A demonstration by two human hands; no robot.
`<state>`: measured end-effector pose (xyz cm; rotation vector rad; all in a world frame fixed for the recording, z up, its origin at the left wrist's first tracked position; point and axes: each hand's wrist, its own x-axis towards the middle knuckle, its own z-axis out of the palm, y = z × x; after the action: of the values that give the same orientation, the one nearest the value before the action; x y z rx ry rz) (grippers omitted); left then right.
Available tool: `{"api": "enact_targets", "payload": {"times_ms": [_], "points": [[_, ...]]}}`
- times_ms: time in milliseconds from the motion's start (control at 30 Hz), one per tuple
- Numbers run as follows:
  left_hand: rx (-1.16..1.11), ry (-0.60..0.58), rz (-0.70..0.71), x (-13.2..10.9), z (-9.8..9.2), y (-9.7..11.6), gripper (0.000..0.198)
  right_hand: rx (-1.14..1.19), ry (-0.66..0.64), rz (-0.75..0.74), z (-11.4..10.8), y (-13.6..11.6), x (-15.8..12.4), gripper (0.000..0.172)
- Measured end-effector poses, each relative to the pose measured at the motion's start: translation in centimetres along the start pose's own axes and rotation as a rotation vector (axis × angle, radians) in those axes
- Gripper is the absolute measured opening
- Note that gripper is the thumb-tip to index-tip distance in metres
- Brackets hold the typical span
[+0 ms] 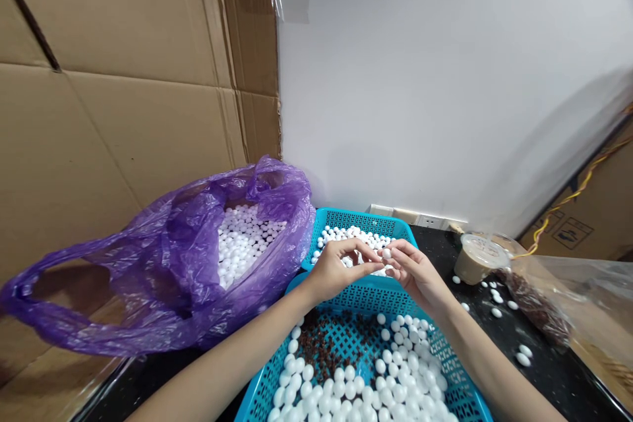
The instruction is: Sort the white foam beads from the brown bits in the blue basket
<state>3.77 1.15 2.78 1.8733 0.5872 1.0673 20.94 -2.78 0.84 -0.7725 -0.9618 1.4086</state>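
My right hand [411, 271] pinches a small white ball [386, 254] between thumb and fingertips. Close against it, the thumb and index finger of my left hand [341, 265] come together at the ball's left side; whether they grip a tiny piece there is hidden. Both hands hover above the edge where two blue baskets meet. The near blue basket [364, 294] holds many white balls [353, 395] and a scatter of small dark brown bits [319, 349]. Behind my hands, the far blue basket [341, 213] contains more white balls [341, 235].
On the left, a purple plastic bag [192, 277] stands open, full of white balls [247, 244]. At right are a lidded tub [479, 260], a bag of brown bits [537, 306] and loose balls on the black tabletop [494, 343]. Cardboard [148, 33] and a wall rise behind.
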Motion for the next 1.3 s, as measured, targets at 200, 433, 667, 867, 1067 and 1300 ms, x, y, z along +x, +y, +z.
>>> {"api": "enact_targets", "payload": {"times_ms": [200,433,667,867,1067,1300], "points": [[0.002,-0.006,0.036,0.07,-0.12,0.32,0.013,0.016,-0.015,0.024,0.10,0.03,-0.05,0.019],[0.012,-0.008,0.094,0.08,-0.34,0.10,0.013,0.007,-0.045,0.029,-0.14,0.17,-0.13,0.016],[0.020,0.008,0.146,0.21,-0.30,0.12,0.011,0.029,-0.032,0.048,-0.10,0.05,-0.15,0.018],[0.034,-0.006,0.152,0.15,-0.32,0.18,0.011,0.040,-0.036,0.052,-0.01,0.07,-0.12,0.017],[0.025,-0.003,0.157,0.05,-0.31,0.21,0.010,0.047,-0.057,0.043,-0.05,0.17,-0.06,0.017],[0.033,-0.009,0.157,0.11,-0.31,0.20,0.010,0.033,-0.053,0.039,-0.14,0.14,-0.15,0.016]]}}
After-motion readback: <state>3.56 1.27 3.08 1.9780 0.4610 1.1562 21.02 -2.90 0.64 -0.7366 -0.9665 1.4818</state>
